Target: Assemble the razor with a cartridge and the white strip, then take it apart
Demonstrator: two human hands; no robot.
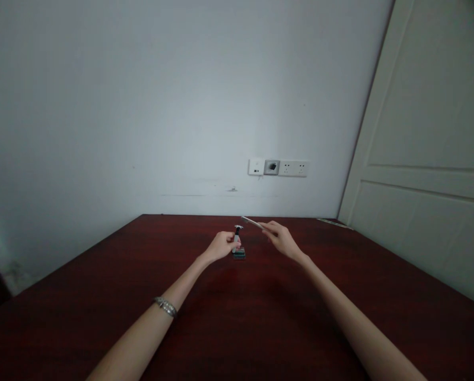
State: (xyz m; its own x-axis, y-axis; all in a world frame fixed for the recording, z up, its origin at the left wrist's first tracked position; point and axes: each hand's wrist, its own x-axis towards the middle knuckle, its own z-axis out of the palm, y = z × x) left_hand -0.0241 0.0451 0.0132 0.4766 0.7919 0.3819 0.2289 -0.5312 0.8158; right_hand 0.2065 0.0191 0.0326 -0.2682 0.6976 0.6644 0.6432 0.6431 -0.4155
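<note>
On the dark red bench (101, 296), the left hand (220, 245) holds a small upright tool (237, 236) over a little green block (239, 255). The right hand (281, 239) pinches a thin light strip (252, 222), raised above the bench.

The single head-worn camera looks forward and slightly down across a dark red-brown wooden table (101, 296) toward a pale grey wall (141, 106). The left hand (221, 246) and right hand (282, 239) appear small, at arm's length.
</note>
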